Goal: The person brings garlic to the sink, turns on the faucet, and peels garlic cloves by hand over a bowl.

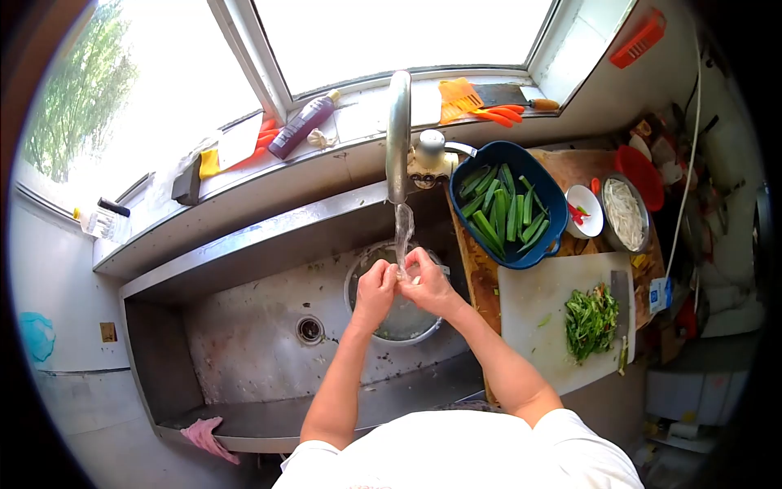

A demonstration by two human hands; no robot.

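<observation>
Water (402,224) runs from the tap (398,138) onto my two hands, held close together above a round metal basin (352,285) in the sink. My left hand (377,289) is closed, its thumb and fingertips pinched toward the right. Facing it, my right hand (427,283) is closed too, with its fingers bent around a small whitish piece (416,280). Its kind is too small to tell, possibly a garlic clove. The fingertips of both hands meet around the stream, so what the left one grips is hidden.
Right of the sink, a blue basket (557,191) holds cut okra. Chopped greens (591,322) and a knife (622,301) lie on a white cutting board (529,342). A white bowl (585,210) and a bowl of pale shreds (624,213) stand behind. A purple bottle (303,126) lies on the sill.
</observation>
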